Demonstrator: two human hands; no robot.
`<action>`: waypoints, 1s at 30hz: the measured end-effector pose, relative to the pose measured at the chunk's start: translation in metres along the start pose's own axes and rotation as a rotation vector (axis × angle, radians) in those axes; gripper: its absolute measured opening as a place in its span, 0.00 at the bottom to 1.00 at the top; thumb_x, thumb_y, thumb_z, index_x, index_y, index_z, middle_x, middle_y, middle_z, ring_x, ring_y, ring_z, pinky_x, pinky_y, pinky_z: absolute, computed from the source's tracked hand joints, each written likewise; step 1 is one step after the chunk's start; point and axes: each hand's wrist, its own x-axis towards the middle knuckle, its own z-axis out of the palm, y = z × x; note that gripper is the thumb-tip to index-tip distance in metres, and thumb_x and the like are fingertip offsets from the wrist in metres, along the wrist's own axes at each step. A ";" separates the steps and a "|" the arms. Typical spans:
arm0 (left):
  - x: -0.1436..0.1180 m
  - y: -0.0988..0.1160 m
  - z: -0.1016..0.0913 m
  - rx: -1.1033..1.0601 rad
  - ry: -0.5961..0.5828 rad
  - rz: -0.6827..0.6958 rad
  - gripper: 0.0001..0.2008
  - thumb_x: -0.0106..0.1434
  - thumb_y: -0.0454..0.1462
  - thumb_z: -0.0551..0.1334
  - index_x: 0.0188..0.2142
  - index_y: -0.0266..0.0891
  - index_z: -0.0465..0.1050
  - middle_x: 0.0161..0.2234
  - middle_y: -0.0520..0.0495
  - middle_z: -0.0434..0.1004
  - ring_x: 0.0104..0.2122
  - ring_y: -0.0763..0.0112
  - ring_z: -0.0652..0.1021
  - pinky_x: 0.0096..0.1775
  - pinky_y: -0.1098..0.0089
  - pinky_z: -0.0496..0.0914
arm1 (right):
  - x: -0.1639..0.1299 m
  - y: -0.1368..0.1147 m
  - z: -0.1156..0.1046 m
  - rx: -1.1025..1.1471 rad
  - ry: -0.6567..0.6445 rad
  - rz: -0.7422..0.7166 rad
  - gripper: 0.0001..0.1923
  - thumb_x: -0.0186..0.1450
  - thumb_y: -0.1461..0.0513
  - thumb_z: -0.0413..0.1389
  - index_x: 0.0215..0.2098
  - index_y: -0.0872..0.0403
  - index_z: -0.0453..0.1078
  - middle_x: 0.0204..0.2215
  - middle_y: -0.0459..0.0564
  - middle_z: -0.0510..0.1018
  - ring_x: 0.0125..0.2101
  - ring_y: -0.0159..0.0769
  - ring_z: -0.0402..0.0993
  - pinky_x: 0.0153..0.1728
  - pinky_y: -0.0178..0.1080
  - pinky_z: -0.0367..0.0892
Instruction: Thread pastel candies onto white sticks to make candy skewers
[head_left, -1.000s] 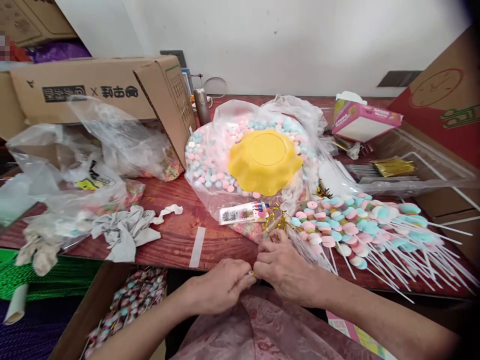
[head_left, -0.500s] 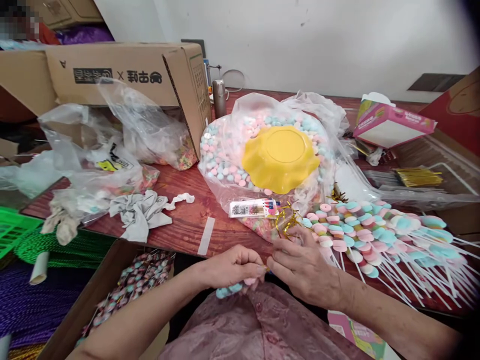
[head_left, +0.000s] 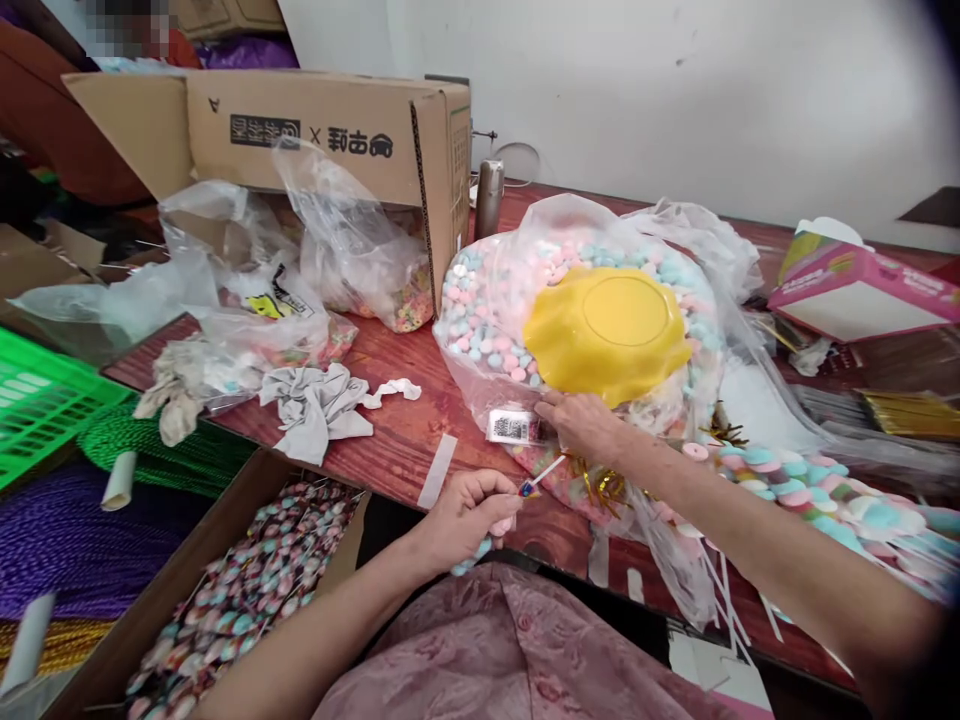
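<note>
Nearest the camera: pink patterned garment (head_left: pixel 517 650) across the lap. Left hand (head_left: pixel 465 515) closed around a candy skewer (head_left: pixel 541 473), white stick end pointing up and right, pastel candy pieces protruding below the fist just off the tabletop (head_left: pixel 397 440) edge.

Lower left, below the tabletop edge: open cardboard box (head_left: pixel 225 600) filled with finished wrapped skewers. Beside it, purple and green cord spools, a green plastic crate (head_left: pixel 45 400).

Right hand (head_left: pixel 581 422) extended forward, fingers partly open and flat, resting on the clear plastic bag at the labelled glue tube (head_left: pixel 514 427); a firm grasp on the tube cannot be confirmed. Gold twist ties (head_left: pixel 600 485) just beside the wrist. Pile of candy skewers (head_left: pixel 810 500) to the right, sticks fanned toward the tabletop edge.

Mid-distance: large clear bag of pastel candies (head_left: pixel 487 320) with an inverted yellow bowl (head_left: pixel 607 330) on top. Crumpled grey cloth (head_left: pixel 315 405) and loose plastic bags to the left.

Far: printed cardboard carton (head_left: pixel 300 130), metal bottle (head_left: pixel 489 198), pink box (head_left: pixel 862 290).

Risks as judged:
- Slippery bag film under the right hand; possible shift of the tube or bowl under sideways pressure.
- One-handed hold on the skewer near the edge; possible drop into the lap with a slackened fist.
- Forearm above the skewer pile; possible sweep of sticks off the edge.
</note>
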 end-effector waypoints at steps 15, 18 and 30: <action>0.020 0.006 0.012 -0.202 0.180 0.095 0.16 0.53 0.47 0.69 0.29 0.37 0.71 0.18 0.58 0.66 0.16 0.81 0.67 0.19 0.79 0.61 | -0.071 -0.063 -0.016 0.611 0.490 -0.153 0.14 0.71 0.61 0.49 0.45 0.48 0.77 0.32 0.46 0.82 0.31 0.34 0.78 0.34 0.37 0.71; 0.021 0.004 0.022 -0.173 0.195 0.186 0.11 0.55 0.43 0.67 0.28 0.36 0.72 0.18 0.59 0.64 0.16 0.85 0.61 0.20 0.80 0.56 | -0.078 -0.083 0.000 0.834 0.494 -0.122 0.19 0.69 0.65 0.48 0.50 0.46 0.77 0.37 0.46 0.84 0.36 0.35 0.80 0.39 0.38 0.73; 0.004 -0.011 0.019 -0.074 0.203 0.285 0.11 0.60 0.40 0.65 0.24 0.36 0.75 0.26 0.50 0.70 0.26 0.77 0.69 0.30 0.74 0.65 | -0.075 -0.093 0.011 1.104 0.512 0.051 0.11 0.64 0.64 0.53 0.41 0.52 0.77 0.25 0.43 0.79 0.26 0.32 0.74 0.32 0.35 0.68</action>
